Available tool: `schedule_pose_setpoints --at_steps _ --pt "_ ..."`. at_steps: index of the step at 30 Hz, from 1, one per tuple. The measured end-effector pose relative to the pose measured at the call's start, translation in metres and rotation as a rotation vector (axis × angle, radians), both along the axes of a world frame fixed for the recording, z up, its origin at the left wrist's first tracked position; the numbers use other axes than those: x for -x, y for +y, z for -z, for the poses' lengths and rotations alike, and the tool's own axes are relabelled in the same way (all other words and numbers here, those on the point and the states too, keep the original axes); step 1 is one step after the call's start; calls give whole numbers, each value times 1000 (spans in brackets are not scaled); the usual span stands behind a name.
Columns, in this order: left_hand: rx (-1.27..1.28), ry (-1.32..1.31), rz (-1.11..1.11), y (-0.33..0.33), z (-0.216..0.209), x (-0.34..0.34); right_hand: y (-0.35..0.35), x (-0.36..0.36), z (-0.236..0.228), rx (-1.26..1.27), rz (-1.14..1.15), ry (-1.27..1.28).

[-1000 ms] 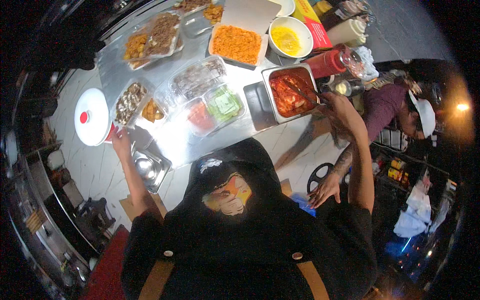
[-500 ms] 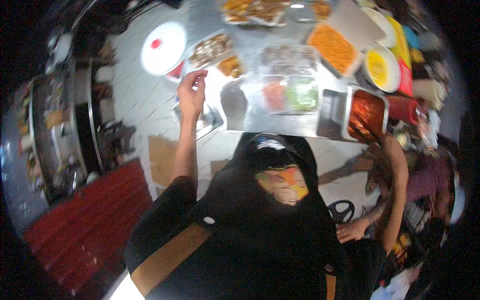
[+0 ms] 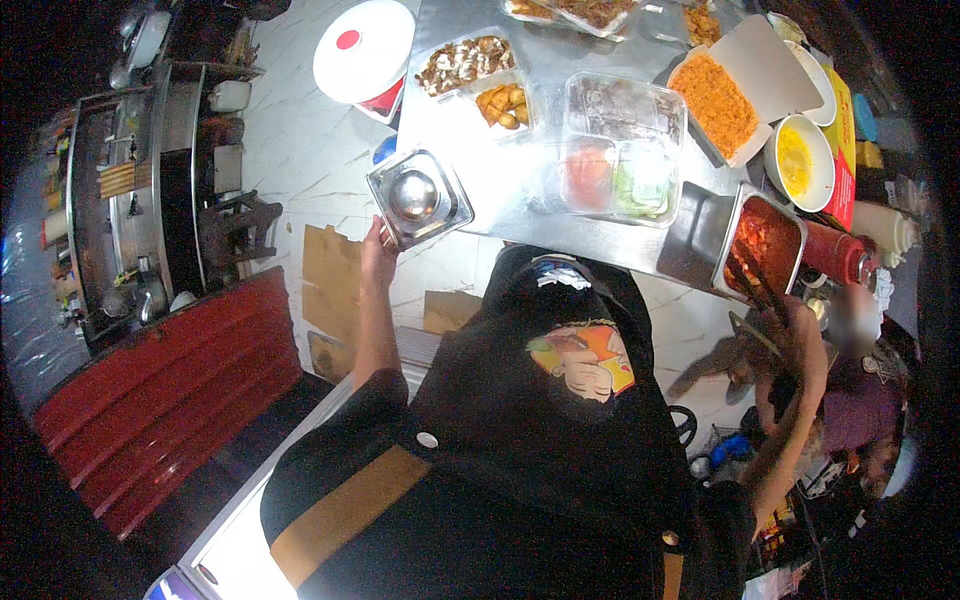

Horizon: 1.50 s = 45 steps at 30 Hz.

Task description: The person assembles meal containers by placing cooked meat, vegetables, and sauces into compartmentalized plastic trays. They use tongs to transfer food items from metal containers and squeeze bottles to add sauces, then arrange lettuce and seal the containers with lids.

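My left hand (image 3: 377, 248) grips the near left edge of a shiny square metal pan (image 3: 450, 210) at the table's left corner. A bright round reflection or opening shows in its middle. At the right, my right hand (image 3: 797, 325) is closed around dark tongs (image 3: 752, 277), whose tips reach into a steel pan (image 3: 797, 238) of red, saucy food (image 3: 757, 236). Between the hands lies a clear plastic container (image 3: 625, 135) with compartments, seemingly of red and green chopped food. Beyond my left hand sits a tray of sauced brown pieces (image 3: 465, 66) and golden chunks (image 3: 503, 105).
A box of orange rice (image 3: 717, 100) and a white bowl of yellow food (image 3: 797, 165) stand at the right. A white lid (image 3: 363, 50) covers a red container past the table's left edge. Another person (image 3: 862, 405) is close by my right arm.
My left hand has come down from above the table's left side and taken hold of the metal pan. My right hand stays at the red food. The other person's hand has moved away from my side.
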<state>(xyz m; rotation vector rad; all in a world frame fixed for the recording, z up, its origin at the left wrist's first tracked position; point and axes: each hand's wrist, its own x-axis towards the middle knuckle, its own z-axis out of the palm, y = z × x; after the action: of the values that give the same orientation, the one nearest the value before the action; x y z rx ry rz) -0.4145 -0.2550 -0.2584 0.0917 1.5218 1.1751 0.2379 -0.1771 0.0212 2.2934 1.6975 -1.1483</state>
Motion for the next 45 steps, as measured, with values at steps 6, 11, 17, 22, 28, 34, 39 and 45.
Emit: schedule_pose_setpoints --at_steps 6,11,17,22,28,34,39,45 --pt "-89 -202 -17 -14 -4 7 -29 -45 54 -136 579 540" --pt "-285 -444 -176 -30 -13 -2 -40 -36 50 -216 381 527" --pt "67 -228 -177 -39 22 -8 6 -30 35 68 -259 -199" --pt "90 -220 -134 -30 34 -21 3 -12 22 53 -204 -194" --pt "27 -258 -114 -23 35 -37 -1 -13 21 68 -228 -217" --pt "-48 -255 -102 -18 35 -45 -3 -22 29 -30 -307 -224" --pt "-97 -191 -62 3 24 -47 1 -16 -18 13 -250 -267" --pt "-224 -145 67 70 -5 -98 -4 -34 -9 -77 -480 -440"
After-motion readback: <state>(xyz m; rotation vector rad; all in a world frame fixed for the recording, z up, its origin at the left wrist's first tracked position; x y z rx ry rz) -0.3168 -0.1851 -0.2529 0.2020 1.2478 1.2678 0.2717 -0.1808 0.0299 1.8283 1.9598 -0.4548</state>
